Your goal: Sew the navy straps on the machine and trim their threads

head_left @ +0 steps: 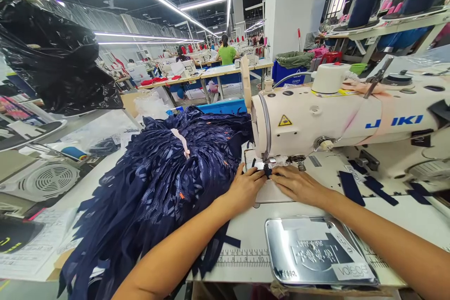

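My left hand (pixel 245 186) and my right hand (pixel 298 183) lie on the bed of a cream sewing machine (pixel 337 117), fingertips meeting just under the needle area. Between the fingertips sits a small dark navy strip (pixel 267 171), and both hands press on it with fingers together. A big heap of navy fabric strips (pixel 158 187) lies to the left, touching my left forearm. A pale ribbon (pixel 181 140) ties the heap near its top.
A shiny metal tray (pixel 318 251) lies at the table's front edge by a printed ruler (pixel 242 258). Loose navy pieces (pixel 372 187) lie right of the needle. A black plastic bag (pixel 52 56) hangs at far left. A person in green (pixel 227 51) works far behind.
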Demonstrator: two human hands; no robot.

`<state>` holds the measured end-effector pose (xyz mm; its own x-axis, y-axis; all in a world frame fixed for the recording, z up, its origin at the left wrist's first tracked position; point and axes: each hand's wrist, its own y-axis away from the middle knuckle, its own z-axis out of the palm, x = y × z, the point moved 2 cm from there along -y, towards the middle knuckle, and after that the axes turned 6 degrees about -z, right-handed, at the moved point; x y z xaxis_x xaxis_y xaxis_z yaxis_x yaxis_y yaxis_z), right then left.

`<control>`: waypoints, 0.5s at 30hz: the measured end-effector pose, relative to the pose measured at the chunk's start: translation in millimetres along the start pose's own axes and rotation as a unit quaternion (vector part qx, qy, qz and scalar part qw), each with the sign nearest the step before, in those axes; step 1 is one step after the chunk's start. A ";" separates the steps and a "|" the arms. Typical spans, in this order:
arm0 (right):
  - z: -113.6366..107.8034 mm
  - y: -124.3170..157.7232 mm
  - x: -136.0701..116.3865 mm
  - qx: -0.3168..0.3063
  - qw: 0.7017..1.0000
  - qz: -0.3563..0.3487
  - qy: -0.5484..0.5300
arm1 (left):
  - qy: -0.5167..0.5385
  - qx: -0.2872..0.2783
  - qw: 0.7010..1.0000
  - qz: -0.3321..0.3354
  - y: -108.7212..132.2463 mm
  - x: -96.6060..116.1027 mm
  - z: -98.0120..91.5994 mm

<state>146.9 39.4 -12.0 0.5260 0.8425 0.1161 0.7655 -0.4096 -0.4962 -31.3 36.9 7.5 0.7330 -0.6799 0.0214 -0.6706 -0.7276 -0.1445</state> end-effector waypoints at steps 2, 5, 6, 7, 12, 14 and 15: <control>1.3 0.0 0.2 -0.006 1.000 0.008 0.005 | 0.008 -0.012 1.000 -0.007 -1.3 -1.2 -0.9; 4.3 1.8 1.7 -0.016 0.999 0.029 0.011 | 0.022 -0.020 0.999 -0.013 -4.1 -3.9 -2.6; 5.0 2.8 2.5 -0.020 0.999 0.037 0.013 | 0.025 -0.019 0.999 -0.015 -5.2 -5.1 -3.2; 5.4 3.9 3.4 -0.021 0.999 0.045 0.012 | 0.028 -0.018 0.999 -0.016 -6.5 -6.4 -3.8; 5.9 5.6 11.5 0.001 0.997 0.074 -0.033 | 0.036 -0.013 0.999 -0.015 -15.6 -14.2 -3.2; 9.4 2.7 18.3 0.029 0.990 0.116 -0.080 | 0.035 -0.003 0.999 -0.011 -19.6 -16.5 -1.3; 12.6 0.6 22.5 0.045 0.983 0.146 -0.103 | 0.031 0.007 0.999 -0.009 -21.1 -17.0 -0.2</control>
<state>154.5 62.5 -20.5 0.6255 0.7499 -0.2153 0.5520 -0.6204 -0.5571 -29.6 63.8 10.4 0.7364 -0.6711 0.0853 -0.6552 -0.7389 -0.1570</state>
